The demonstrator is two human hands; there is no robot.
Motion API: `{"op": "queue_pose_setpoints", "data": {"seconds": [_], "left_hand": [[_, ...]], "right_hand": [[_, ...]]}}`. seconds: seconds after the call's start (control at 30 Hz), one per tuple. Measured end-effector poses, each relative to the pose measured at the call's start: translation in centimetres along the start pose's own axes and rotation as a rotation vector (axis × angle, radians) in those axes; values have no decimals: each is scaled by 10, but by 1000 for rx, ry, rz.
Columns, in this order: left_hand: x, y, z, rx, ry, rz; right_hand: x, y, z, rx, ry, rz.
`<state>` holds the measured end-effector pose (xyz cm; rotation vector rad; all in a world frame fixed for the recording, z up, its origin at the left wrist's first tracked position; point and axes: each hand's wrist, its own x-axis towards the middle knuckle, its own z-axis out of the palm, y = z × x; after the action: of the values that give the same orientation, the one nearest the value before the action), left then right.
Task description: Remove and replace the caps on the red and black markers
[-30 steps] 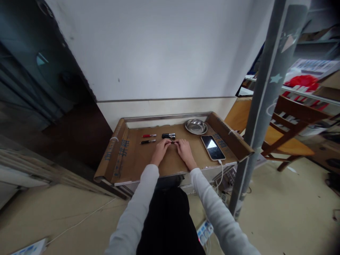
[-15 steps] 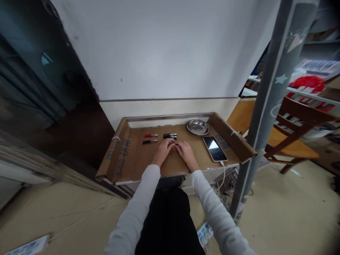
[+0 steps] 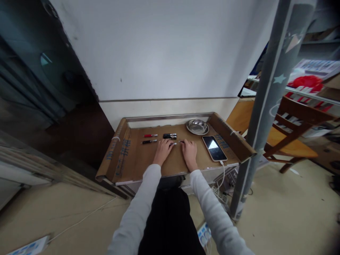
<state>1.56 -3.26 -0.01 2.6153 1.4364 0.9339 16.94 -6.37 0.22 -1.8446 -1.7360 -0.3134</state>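
Note:
Over the cardboard-covered table, my left hand (image 3: pixel 162 150) is closed on a pen, whose pale, shiny end (image 3: pixel 174 143) sticks out to the right. My right hand (image 3: pixel 189 151) pinches a thin dark piece (image 3: pixel 181 141), too small to make out fully; a short gap separates it from the pen's end. Left of my hands lie a red pen (image 3: pixel 150 135) and a black pen (image 3: pixel 149 141), both with clear or silvery ends. Just beyond my fingers rest black pen-like pieces (image 3: pixel 170 136) with shiny right ends, side by side.
A round metal dish (image 3: pixel 198 127) stands at the back right of the cardboard surface (image 3: pixel 138 159). Nearer lies a phone (image 3: pixel 214 148) with a white cable (image 3: pixel 223 173) hanging off the front edge. Raised cardboard sides flank the table, and a grey post (image 3: pixel 261 106) rises at its right.
My hands were together at the middle; now they are apart, the left shifted slightly left and the right to the right. The pen's pale end shows between them.

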Motion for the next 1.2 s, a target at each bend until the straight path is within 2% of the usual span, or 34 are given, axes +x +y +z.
{"op": "queue_pose_setpoints", "data": {"seconds": [0.23, 0.33, 0.43, 0.5, 0.63, 0.83, 0.93, 1.07, 1.13, 1.2], "left_hand": [[1, 1, -2, -36, 2, 3], [-1, -1, -5, -79, 15, 2], [-1, -3, -6, -86, 92, -53], [-1, -3, -5, -56, 108, -69], [0, -4, -1, 41, 48, -70], [0, -4, -2, 84, 39, -99], [3, -3, -4, 20, 99, -128], [2, -4, -13, -163, 258, -209], [-6, -6, -22, -260, 319, -252], [-20, -7, -32, -330, 302, -289]], "right_hand": [[1, -5, -5, 46, -85, -110], [1, -8, -6, 194, -140, -248], [1, -11, -6, 331, -176, -363], [1, -12, -5, 308, -185, -355], [2, -12, -1, 222, -186, -319], [4, -10, 1, 267, -202, -340], [3, -11, -3, 303, -208, -367], [2, -11, -5, 392, -234, -479], [2, -10, -4, 408, -247, -525], [3, -9, -3, 410, -253, -546]]}}
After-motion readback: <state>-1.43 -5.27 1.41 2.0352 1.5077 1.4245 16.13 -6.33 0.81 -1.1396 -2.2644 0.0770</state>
